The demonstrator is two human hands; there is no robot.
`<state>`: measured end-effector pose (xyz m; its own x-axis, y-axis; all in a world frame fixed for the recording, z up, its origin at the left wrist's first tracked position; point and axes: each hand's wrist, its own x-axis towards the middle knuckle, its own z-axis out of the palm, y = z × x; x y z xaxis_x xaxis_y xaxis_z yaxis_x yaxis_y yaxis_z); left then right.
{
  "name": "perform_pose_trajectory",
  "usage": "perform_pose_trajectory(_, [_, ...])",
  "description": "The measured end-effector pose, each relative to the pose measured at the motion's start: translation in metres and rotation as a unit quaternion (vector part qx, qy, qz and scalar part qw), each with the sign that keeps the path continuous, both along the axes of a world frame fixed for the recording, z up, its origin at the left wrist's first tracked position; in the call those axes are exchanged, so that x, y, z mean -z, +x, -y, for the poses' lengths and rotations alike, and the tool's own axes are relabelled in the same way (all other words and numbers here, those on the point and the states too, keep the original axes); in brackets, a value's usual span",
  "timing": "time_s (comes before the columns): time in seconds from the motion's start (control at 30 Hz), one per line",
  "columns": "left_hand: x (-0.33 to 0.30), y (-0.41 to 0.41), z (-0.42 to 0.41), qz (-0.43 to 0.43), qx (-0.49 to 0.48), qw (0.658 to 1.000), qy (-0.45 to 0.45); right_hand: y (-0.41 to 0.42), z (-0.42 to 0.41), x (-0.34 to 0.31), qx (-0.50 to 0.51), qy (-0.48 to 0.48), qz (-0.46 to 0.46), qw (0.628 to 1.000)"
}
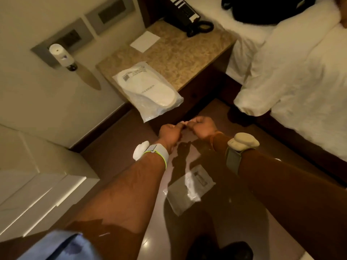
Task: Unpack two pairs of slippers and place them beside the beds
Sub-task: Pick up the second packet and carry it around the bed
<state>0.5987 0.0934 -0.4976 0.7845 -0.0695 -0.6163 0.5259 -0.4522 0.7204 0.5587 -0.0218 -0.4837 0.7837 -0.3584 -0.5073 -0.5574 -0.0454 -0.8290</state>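
Observation:
A pair of white slippers sealed in a clear plastic bag lies on the marble-topped nightstand, with the bag's lower end hanging over the front edge. A flat, empty-looking plastic bag lies on the dark floor below my arms. My left hand and my right hand are held out as fists above the floor, just in front of the nightstand. Their thumbs and knuckles meet in the middle. I see nothing in either fist. No loose slippers are in view.
A bed with a white duvet fills the right side. A black phone and a white notepad sit on the nightstand. A white plug-in device sticks out of the wall panel. Black shoes are at the bottom, and a white surface is at the lower left.

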Motion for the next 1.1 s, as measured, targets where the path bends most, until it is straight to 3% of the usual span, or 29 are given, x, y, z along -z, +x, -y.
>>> perform_pose_trajectory(0.23, [0.011,0.049,-0.018,-0.122,-0.161,0.967,-0.154,0.072,-0.022,0.027,0.071,0.196,-0.075,0.975])
perform_pose_trajectory(0.47, [0.025,0.067,-0.017,-0.137,-0.175,0.957,-0.189,0.116,-0.042,0.048,0.135,0.327,-0.056,0.934])
perform_pose_trajectory(0.67, [0.033,0.065,-0.018,-0.127,-0.194,0.952,-0.200,0.107,-0.046,0.048,0.176,0.341,-0.028,0.923])
perform_pose_trajectory(0.9, [0.013,0.032,0.024,-0.160,-0.245,0.915,-0.278,0.034,-0.036,0.029,0.224,0.357,-0.016,0.907])
perform_pose_trajectory(1.1, [-0.037,-0.006,0.058,-0.142,-0.182,0.941,-0.246,-0.009,0.002,-0.032,0.244,0.264,-0.021,0.933])
